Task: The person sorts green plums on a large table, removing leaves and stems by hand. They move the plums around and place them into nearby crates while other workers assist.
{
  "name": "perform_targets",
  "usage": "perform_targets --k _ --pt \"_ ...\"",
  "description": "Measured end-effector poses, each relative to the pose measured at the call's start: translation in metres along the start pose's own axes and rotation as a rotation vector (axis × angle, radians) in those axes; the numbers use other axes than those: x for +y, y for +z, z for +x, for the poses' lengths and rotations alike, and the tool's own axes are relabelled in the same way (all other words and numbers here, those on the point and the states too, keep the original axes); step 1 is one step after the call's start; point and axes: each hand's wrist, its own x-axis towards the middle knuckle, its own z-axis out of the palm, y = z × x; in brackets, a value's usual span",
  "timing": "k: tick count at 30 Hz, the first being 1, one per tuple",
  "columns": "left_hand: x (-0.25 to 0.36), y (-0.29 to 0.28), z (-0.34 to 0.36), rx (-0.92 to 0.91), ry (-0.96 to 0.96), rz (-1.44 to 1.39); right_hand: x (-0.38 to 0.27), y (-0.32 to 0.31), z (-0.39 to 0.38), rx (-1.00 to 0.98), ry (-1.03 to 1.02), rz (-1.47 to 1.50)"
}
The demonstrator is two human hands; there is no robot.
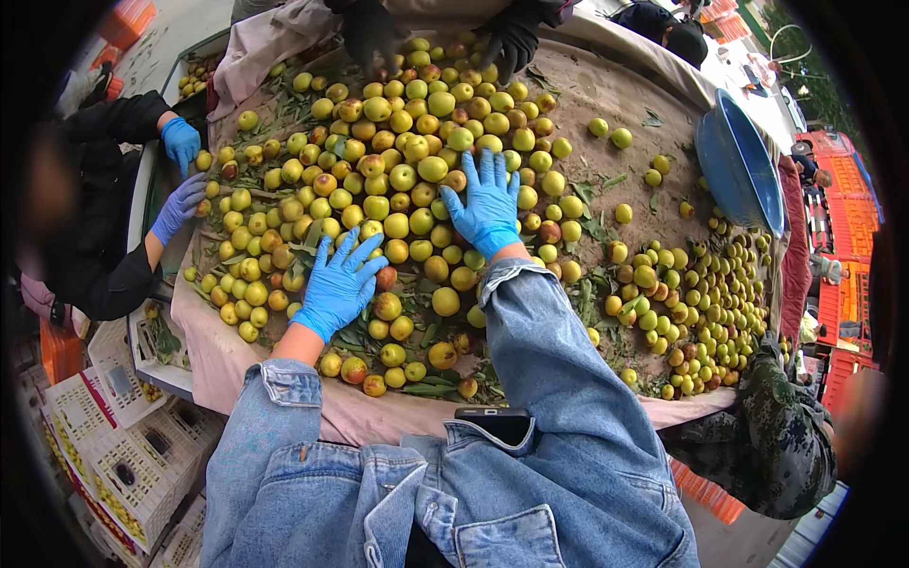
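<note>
A broad heap of small round fruits (388,180), yellow-green with reddish-brown patches, is spread over a cloth-covered table. They resemble plums or jujubes, but I cannot tell which. In a blue glove, my left hand (338,284) rests on the near part of the heap, fingers spread, beside a reddish fruit (386,277). My right hand (485,206), gloved alike, lies farther forward with its fingers fanned out over the fruits. Neither hand grips anything that I can see; what lies under the palms is hidden. Green leaves (355,333) are mixed among the fruits.
A second pile of smaller fruits (710,312) lies at the right, near a tilted blue basin (743,166). Co-workers' gloved hands reach in at the left (180,142) and far side (511,38). White crates (142,454) stand at the lower left. The pink cloth (227,350) hangs over the near edge.
</note>
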Motion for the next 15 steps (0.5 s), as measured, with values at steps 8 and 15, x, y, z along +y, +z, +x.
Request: perform_targets --k 8,15 --pt "-0.082 -0.003 -0.041 -0.127 -0.337 0.206 -0.120 0.021 0.009 -0.301 -0.323 0.435" --pt "-0.096 -0.015 -0.088 -0.024 -0.694 -0.020 0.000 -0.066 -0.038 0.003 -0.096 0.232"
